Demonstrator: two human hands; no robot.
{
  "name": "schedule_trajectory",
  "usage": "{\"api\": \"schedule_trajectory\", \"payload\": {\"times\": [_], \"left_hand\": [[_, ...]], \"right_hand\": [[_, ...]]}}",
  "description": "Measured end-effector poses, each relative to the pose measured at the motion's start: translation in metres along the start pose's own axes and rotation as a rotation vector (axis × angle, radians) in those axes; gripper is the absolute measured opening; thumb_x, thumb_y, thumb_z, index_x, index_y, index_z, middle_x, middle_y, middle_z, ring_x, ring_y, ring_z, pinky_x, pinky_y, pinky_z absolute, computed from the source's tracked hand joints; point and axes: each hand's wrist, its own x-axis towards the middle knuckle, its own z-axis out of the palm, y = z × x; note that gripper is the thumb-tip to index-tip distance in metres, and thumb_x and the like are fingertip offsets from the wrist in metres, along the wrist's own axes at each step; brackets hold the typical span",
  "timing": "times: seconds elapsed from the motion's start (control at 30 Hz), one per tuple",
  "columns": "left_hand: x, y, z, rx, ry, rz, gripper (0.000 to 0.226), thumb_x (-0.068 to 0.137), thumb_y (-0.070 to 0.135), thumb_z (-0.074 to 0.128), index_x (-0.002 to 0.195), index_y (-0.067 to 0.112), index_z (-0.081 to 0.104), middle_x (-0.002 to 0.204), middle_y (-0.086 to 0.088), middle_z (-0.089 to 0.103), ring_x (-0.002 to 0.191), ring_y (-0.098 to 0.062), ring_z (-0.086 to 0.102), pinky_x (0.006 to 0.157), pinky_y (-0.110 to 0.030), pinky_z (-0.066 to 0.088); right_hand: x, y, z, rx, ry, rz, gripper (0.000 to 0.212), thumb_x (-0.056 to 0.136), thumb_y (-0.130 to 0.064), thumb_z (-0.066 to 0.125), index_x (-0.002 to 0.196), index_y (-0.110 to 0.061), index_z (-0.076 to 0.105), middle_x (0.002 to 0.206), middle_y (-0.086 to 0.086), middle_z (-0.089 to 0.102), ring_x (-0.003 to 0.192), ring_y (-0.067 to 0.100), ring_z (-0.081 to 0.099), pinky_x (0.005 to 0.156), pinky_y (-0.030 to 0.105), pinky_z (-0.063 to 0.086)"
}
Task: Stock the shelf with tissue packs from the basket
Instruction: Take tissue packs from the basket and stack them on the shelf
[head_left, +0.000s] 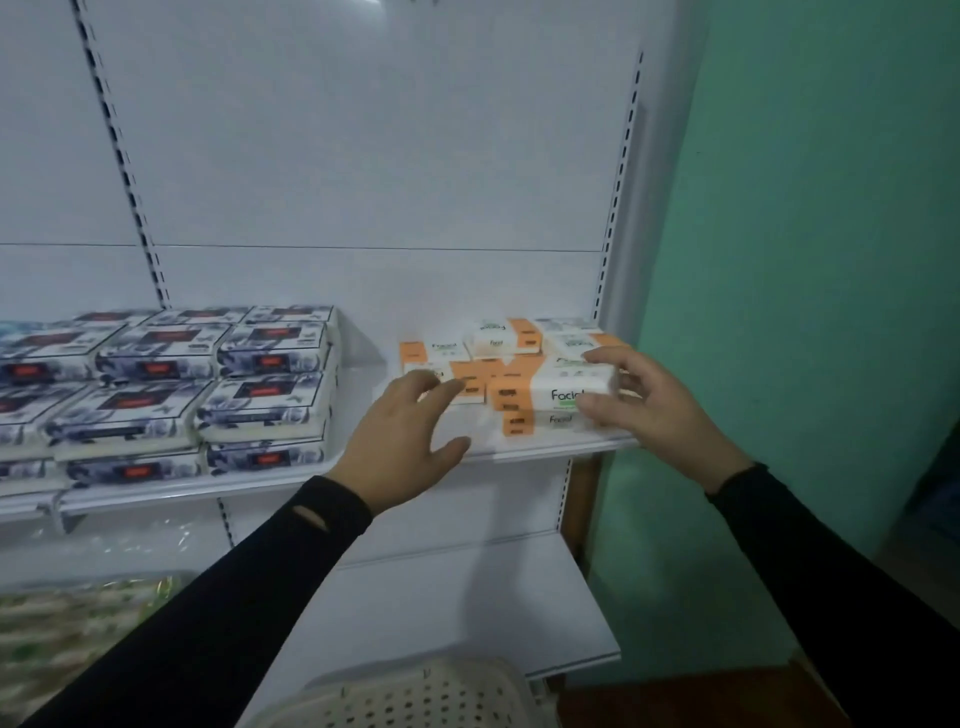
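Several orange tissue packs (498, 364) are already sitting on the shelf (545, 447) as we are gripping another there with our right hand (654, 410), left hand (410, 441) open, basket (415, 696) contents unseen

The small plastic-wrapped tissue packs (540, 400) are white with orange bands and green lettering. The flat rectangular packs stacked to the left (260, 395) carry a dark blue-and-white floral print with a red label. The metal shelf (519, 447) is white, the wall beside it (805, 260) green, the perforated plastic basket (415, 696) cream, both sleeves (234, 597) black.
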Motion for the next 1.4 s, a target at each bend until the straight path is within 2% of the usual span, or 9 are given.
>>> {"api": "schedule_trajectory", "payload": {"times": [0.1, 0.23, 0.4, 0.5, 0.57, 0.67, 0.8, 0.97, 1.4], "left_hand": [[0.0, -0.026, 0.012, 0.087, -0.172, -0.254, 0.089, 0.074, 0.072, 0.027, 0.143, 0.017, 0.042, 0.132, -0.011, 0.049, 0.123, -0.031, 0.045, 0.099, -0.04, 0.042], [-0.004, -0.048, 0.029, 0.158, -0.249, -0.422, 0.1, 0.069, 0.081, 0.018, 0.138, 0.013, 0.039, 0.129, -0.013, 0.05, 0.123, -0.032, 0.044, 0.101, -0.041, 0.039], [-0.006, -0.054, 0.043, 0.239, -0.291, -0.371, 0.094, 0.07, 0.085, 0.004, 0.107, 0.014, 0.052, 0.113, -0.008, 0.056, 0.112, -0.025, 0.049, 0.096, -0.039, 0.042], [-0.006, -0.057, 0.045, 0.249, -0.27, -0.349, 0.087, 0.073, 0.085, 0.006, 0.099, 0.015, 0.051, 0.107, -0.005, 0.056, 0.108, -0.022, 0.05, 0.093, -0.037, 0.042], [-0.007, -0.057, 0.047, 0.254, -0.257, -0.338, 0.082, 0.076, 0.084, 0.01, 0.097, 0.016, 0.051, 0.105, -0.003, 0.056, 0.106, -0.021, 0.051, 0.092, -0.036, 0.043], [-0.007, -0.058, 0.049, 0.261, -0.252, -0.331, 0.076, 0.079, 0.084, 0.014, 0.096, 0.018, 0.049, 0.104, -0.001, 0.056, 0.105, -0.02, 0.051, 0.091, -0.036, 0.044], [-0.007, -0.059, 0.049, 0.272, -0.243, -0.317, 0.074, 0.078, 0.083, 0.013, 0.094, 0.019, 0.047, 0.103, -0.001, 0.055, 0.105, -0.02, 0.051, 0.09, -0.036, 0.043], [-0.007, -0.061, 0.051, 0.272, -0.222, -0.301, 0.069, 0.078, 0.084, 0.013, 0.09, 0.022, 0.041, 0.1, 0.001, 0.054, 0.104, -0.018, 0.051, 0.089, -0.034, 0.043], [-0.006, -0.061, 0.053, 0.283, -0.223, -0.324, 0.078, 0.078, 0.083, 0.014, 0.101, 0.019, 0.051, 0.107, 0.001, 0.055, 0.109, -0.02, 0.05, 0.091, -0.035, 0.043]], "right_hand": [[0.02, 0.016, -0.015, -0.116, 0.041, 0.021, 0.042, 0.076, -0.027, 0.081, 0.114, -0.028, 0.062, 0.14, -0.002, 0.049, 0.118, 0.014, 0.055, 0.084, 0.012, 0.048], [0.043, 0.029, -0.009, -0.218, -0.009, 0.048, 0.049, 0.073, -0.035, 0.083, 0.115, -0.036, 0.059, 0.133, -0.005, 0.042, 0.124, 0.018, 0.049, 0.103, 0.038, 0.048], [0.074, 0.025, 0.018, -0.394, -0.132, 0.002, 0.057, 0.08, -0.038, 0.077, 0.131, -0.031, 0.053, 0.142, -0.004, 0.034, 0.129, 0.009, 0.034, 0.102, 0.02, 0.03], [0.09, 0.026, 0.02, -0.615, -0.24, -0.021, 0.06, 0.086, -0.045, 0.069, 0.14, -0.031, 0.047, 0.158, -0.004, 0.025, 0.144, 0.014, 0.023, 0.108, 0.026, 0.019], [0.096, 0.028, 0.019, -0.731, -0.204, -0.041, 0.055, 0.093, -0.04, 0.061, 0.144, -0.028, 0.044, 0.161, -0.001, 0.021, 0.146, 0.017, 0.021, 0.111, 0.027, 0.018], [0.096, 0.03, 0.023, -0.731, -0.103, -0.087, 0.048, 0.097, -0.031, 0.055, 0.144, -0.024, 0.045, 0.155, 0.0, 0.033, 0.141, 0.017, 0.031, 0.105, 0.021, 0.02], [0.086, 0.031, 0.045, -0.73, -0.152, -0.144, 0.049, 0.098, -0.04, 0.052, 0.144, -0.022, 0.046, 0.151, -0.002, 0.038, 0.137, 0.012, 0.034, 0.103, 0.015, 0.02], [0.08, 0.033, 0.07, -0.927, -0.277, -0.06, 0.062, 0.1, -0.054, 0.034, 0.151, -0.019, 0.031, 0.159, 0.012, 0.024, 0.147, 0.027, 0.018, 0.118, 0.036, 0.015], [0.119, 0.046, 0.084, -0.908, -0.331, 0.076, 0.067, 0.099, -0.06, 0.024, 0.155, -0.022, 0.023, 0.163, 0.01, 0.014, 0.15, 0.027, 0.009, 0.12, 0.041, 0.01]]}}
